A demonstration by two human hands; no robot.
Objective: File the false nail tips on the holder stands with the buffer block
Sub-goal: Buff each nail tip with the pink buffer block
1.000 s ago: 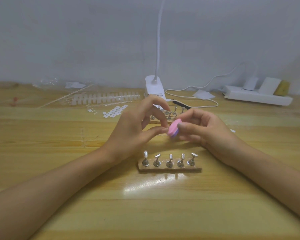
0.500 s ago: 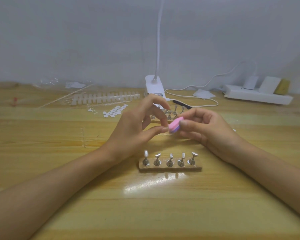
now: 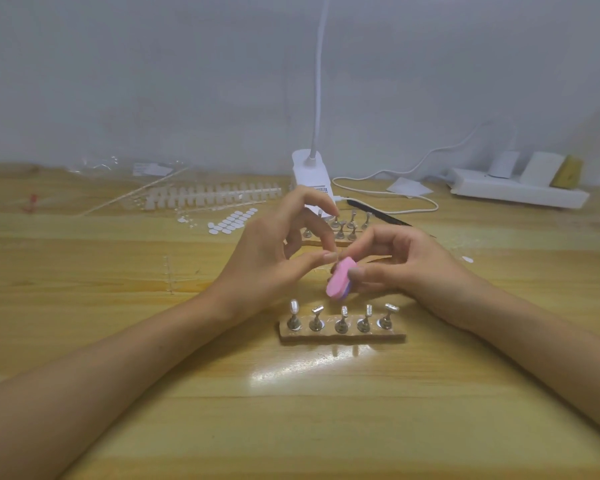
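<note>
Filing step, by my reckoning: right hand (image 3: 413,271) fingers grip the pink buffer block (image 3: 337,281) above the desk (image 3: 118,341), just beyond the near holder stand (image 3: 343,337), close against the left hand (image 3: 264,268), pinched narrow on something I cannot tell; next wants short, light strokes.

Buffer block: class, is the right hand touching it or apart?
Touching. The head view shows the right hand pinching the pink buffer block, thumb on its face.
</note>
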